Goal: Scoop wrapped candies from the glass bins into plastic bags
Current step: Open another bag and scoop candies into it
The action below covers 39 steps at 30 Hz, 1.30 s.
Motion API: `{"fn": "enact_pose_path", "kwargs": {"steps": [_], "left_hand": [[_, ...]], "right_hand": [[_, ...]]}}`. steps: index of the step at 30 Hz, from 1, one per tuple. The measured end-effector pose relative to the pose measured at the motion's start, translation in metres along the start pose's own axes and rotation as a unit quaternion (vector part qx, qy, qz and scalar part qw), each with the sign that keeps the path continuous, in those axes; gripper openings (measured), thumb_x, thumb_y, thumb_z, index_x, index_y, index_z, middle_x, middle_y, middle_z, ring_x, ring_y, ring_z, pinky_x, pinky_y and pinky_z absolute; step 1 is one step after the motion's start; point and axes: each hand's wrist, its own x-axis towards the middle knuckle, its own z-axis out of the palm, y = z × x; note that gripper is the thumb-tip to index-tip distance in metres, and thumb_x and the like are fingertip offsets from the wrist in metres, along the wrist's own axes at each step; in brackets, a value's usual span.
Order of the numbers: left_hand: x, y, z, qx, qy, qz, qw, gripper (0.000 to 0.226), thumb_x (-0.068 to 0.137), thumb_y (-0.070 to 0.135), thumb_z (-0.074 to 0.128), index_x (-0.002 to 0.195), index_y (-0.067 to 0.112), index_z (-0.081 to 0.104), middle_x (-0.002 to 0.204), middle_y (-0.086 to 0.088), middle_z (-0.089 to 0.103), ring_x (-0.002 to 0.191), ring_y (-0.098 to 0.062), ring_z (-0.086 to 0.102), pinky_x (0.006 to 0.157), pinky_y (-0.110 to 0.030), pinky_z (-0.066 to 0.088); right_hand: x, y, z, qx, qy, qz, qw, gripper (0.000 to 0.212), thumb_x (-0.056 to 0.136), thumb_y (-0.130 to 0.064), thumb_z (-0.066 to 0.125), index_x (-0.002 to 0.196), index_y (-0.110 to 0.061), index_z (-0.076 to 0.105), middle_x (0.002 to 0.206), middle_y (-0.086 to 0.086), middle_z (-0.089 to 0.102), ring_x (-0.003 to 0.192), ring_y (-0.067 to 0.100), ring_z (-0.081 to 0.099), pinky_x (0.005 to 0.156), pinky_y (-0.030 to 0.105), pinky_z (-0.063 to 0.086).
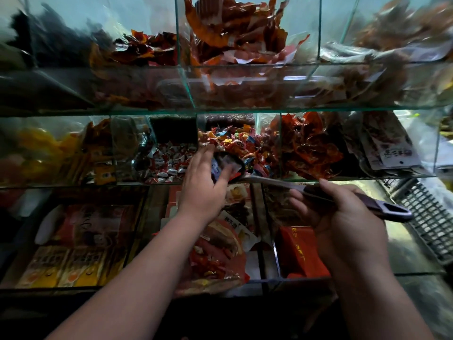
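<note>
My right hand (343, 212) grips the dark handle of a long metal scoop (274, 181). The scoop's bowl reaches left to the front edge of a glass bin of colourful wrapped candies (245, 143) on the middle shelf. Several wrapped candies (226, 161) lie in the bowl. My left hand (206, 177) rests on the bowl with straight fingers, covering the candies in it. No plastic bag shows clearly in view.
A bin of red-and-white wrapped candies (169, 163) sits left of the colourful one. Bins of red and orange snack packets (308, 143) fill the middle and upper shelves. Boxed and bagged goods (81, 263) lie below. A grey plastic basket (426, 217) stands at right.
</note>
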Motion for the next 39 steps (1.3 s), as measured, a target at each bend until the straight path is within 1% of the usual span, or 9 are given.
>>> {"fn": "enact_pose_path", "kwargs": {"steps": [4, 9, 14, 20, 23, 30, 33, 36, 39], "left_hand": [[-0.012, -0.009, -0.002, -0.077, 0.043, -0.072, 0.994, 0.060, 0.100, 0.054, 0.049, 0.153, 0.030, 0.035, 0.157, 0.009, 0.034, 0.145, -0.013, 0.030, 0.118, -0.039, 0.027], [-0.037, -0.025, -0.006, -0.078, 0.059, -0.077, 0.992, 0.053, 0.098, 0.041, 0.061, 0.147, 0.030, 0.044, 0.132, 0.027, 0.037, 0.119, 0.013, 0.029, 0.103, -0.023, 0.029], [-0.042, -0.031, -0.011, -0.076, 0.049, -0.089, 0.992, 0.058, 0.098, 0.043, 0.060, 0.151, 0.033, 0.038, 0.152, 0.014, 0.037, 0.126, 0.007, 0.027, 0.103, -0.022, 0.027], [-0.040, -0.018, -0.012, -0.092, 0.005, -0.055, 0.994, 0.067, 0.098, 0.054, 0.051, 0.156, 0.038, 0.024, 0.162, 0.016, 0.022, 0.136, 0.006, 0.019, 0.108, -0.027, 0.021], [-0.044, -0.012, -0.016, -0.086, -0.015, -0.050, 0.995, 0.069, 0.099, 0.055, 0.048, 0.159, 0.038, 0.016, 0.165, 0.014, 0.016, 0.147, 0.000, 0.014, 0.111, -0.027, 0.016], [-0.093, -0.027, -0.052, -0.057, 0.017, 0.003, 0.998, 0.047, 0.096, 0.030, 0.066, 0.141, 0.028, 0.054, 0.140, 0.019, 0.048, 0.124, 0.014, 0.040, 0.102, -0.008, 0.034], [-0.128, -0.056, -0.072, 0.023, 0.133, -0.019, 0.991, 0.030, 0.091, 0.017, 0.070, 0.120, 0.022, 0.066, 0.124, 0.010, 0.057, 0.120, -0.008, 0.052, 0.105, -0.035, 0.045], [-0.147, -0.075, -0.068, 0.047, 0.085, -0.068, 0.993, 0.044, 0.091, 0.019, 0.070, 0.134, 0.025, 0.059, 0.136, 0.008, 0.051, 0.128, -0.012, 0.047, 0.108, -0.036, 0.041], [-0.152, -0.084, -0.053, -0.008, 0.024, -0.134, 0.991, 0.059, 0.100, 0.025, 0.058, 0.151, 0.043, 0.034, 0.152, 0.015, 0.038, 0.135, -0.002, 0.037, 0.106, -0.024, 0.033]], "right_hand": [[0.014, 0.018, 0.012, -0.155, -0.069, -0.149, 0.974, 0.015, 0.094, -0.013, 0.069, 0.083, -0.023, 0.071, 0.088, 0.009, 0.079, 0.089, 0.028, 0.079, 0.071, 0.030, 0.063], [0.024, 0.035, 0.011, -0.456, -0.217, -0.373, 0.779, 0.011, 0.091, -0.011, 0.075, 0.099, -0.014, 0.068, 0.101, -0.016, 0.070, 0.096, -0.006, 0.069, 0.081, 0.010, 0.054], [-0.002, 0.024, 0.005, -0.502, -0.302, -0.435, 0.684, 0.022, 0.089, -0.019, 0.065, 0.108, -0.009, 0.071, 0.120, -0.011, 0.061, 0.121, -0.020, 0.049, 0.103, 0.006, 0.039], [-0.010, -0.001, 0.030, -0.665, -0.374, -0.049, 0.645, 0.037, 0.102, -0.001, 0.053, 0.139, 0.001, 0.054, 0.129, 0.008, 0.061, 0.125, 0.021, 0.054, 0.069, 0.003, 0.039], [-0.010, -0.015, 0.037, -0.680, -0.432, 0.019, 0.593, 0.043, 0.102, 0.002, 0.047, 0.146, 0.001, 0.046, 0.133, 0.018, 0.056, 0.129, 0.025, 0.049, 0.088, 0.021, 0.038], [-0.030, -0.040, 0.043, -0.682, -0.411, 0.156, 0.585, 0.047, 0.108, -0.003, 0.030, 0.154, 0.001, 0.021, 0.161, 0.021, 0.034, 0.150, 0.030, 0.033, 0.107, 0.023, 0.026], [-0.065, -0.028, 0.022, -0.657, -0.455, 0.118, 0.589, 0.046, 0.109, -0.008, 0.031, 0.154, -0.001, 0.027, 0.162, 0.018, 0.034, 0.149, 0.025, 0.036, 0.108, 0.023, 0.030], [-0.087, 0.004, 0.011, -0.649, -0.399, -0.112, 0.638, 0.025, 0.093, -0.033, 0.065, 0.111, -0.019, 0.076, 0.117, -0.003, 0.077, 0.107, 0.006, 0.072, 0.087, 0.015, 0.053], [-0.089, 0.041, -0.005, -0.602, -0.365, -0.185, 0.686, 0.013, 0.083, -0.043, 0.068, 0.088, -0.031, 0.064, 0.084, -0.017, 0.071, 0.075, -0.003, 0.068, 0.064, 0.017, 0.054]]}}
